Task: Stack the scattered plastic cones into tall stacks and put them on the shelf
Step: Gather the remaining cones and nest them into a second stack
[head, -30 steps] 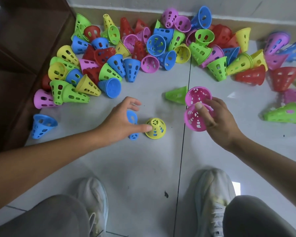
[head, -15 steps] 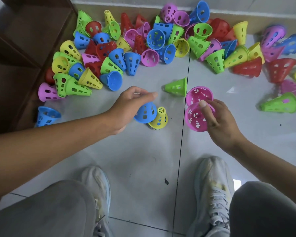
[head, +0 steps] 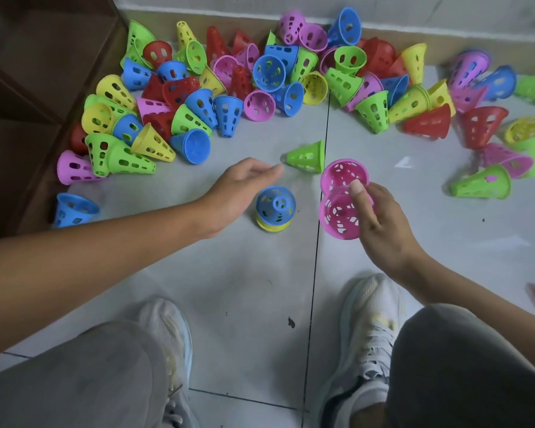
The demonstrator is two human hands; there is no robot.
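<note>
Pink cups [head: 340, 211]: right hand [head: 383, 230] is gripping both.
Left hand [head: 235, 196]: reaching, holding nothing.
Risk: bumping blue stack [head: 275, 208] over.

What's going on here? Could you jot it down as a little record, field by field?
Setting: grey tiled floor, brown shelf on the left
Pile: many loose coloured cones by the wall
Stack begun: blue cone on yellow cone, upright
Left hand: empty, fingers reaching toward lone green cone
Right hand: holds two pink cones
</note>
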